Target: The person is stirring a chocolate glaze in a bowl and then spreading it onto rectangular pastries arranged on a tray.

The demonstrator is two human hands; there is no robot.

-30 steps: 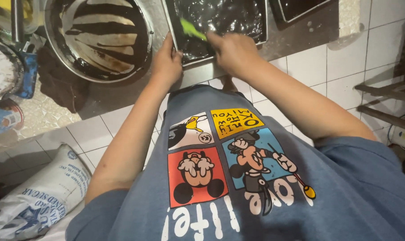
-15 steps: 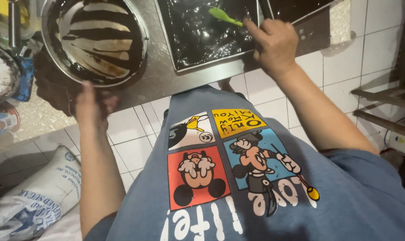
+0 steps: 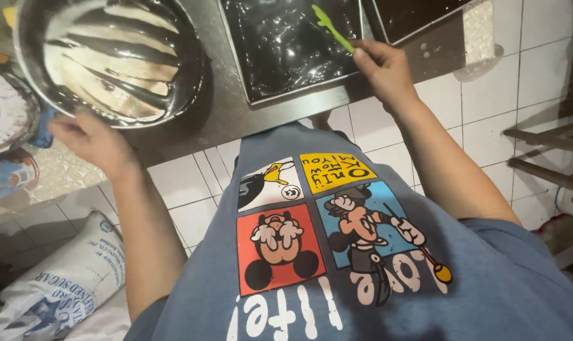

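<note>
Batter-spreading looks in hand: right hand (image 3: 384,72) pinches a green spatula (image 3: 332,27) over the dark-filled baking tray (image 3: 292,96) at the worktop's near edge, while left hand (image 3: 90,140), fingers loose, touches the scraped steel mixing bowl (image 3: 113,60).

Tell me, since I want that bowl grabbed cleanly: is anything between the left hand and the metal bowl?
Nothing visible. The left hand is at the near rim of the bowl, fingers seemingly touching it, with no object between. The right hand holds a green spatula over the dark tray.
</note>
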